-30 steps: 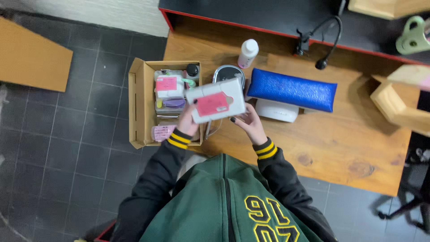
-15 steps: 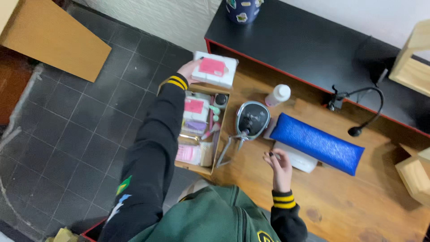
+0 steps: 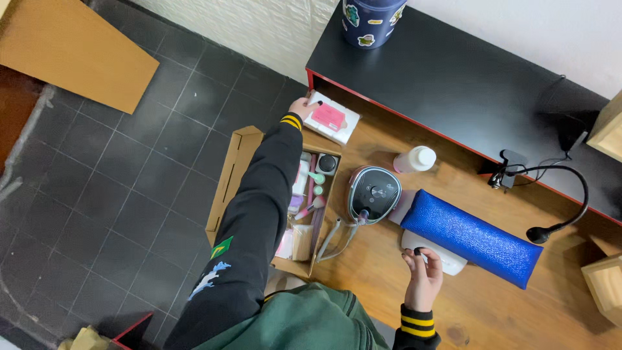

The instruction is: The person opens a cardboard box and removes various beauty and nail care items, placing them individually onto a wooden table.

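Observation:
My left hand (image 3: pixel 302 107) reaches far out and grips a white box with a pink label (image 3: pixel 332 118) at the back left corner of the wooden table (image 3: pixel 492 304). My right hand (image 3: pixel 422 275) hovers open, fingers spread, over a white device (image 3: pixel 433 251) that lies under the near edge of a blue glittery cushion (image 3: pixel 472 236). An open cardboard box (image 3: pixel 241 170) full of small pink and white items sits under my left arm.
A round grey machine (image 3: pixel 374 192) with cords stands beside the cardboard box, and a white bottle (image 3: pixel 414 159) lies behind it. A black gooseneck lamp (image 3: pixel 551 201) is clipped at the raised black shelf (image 3: pixel 453 71), which carries a dark blue cup (image 3: pixel 372 19). Dark tiled floor lies to the left.
My left hand has carried the pink-labelled box from above the cardboard box out to the table's back left corner. My right hand let go of it and dropped beside the blue cushion.

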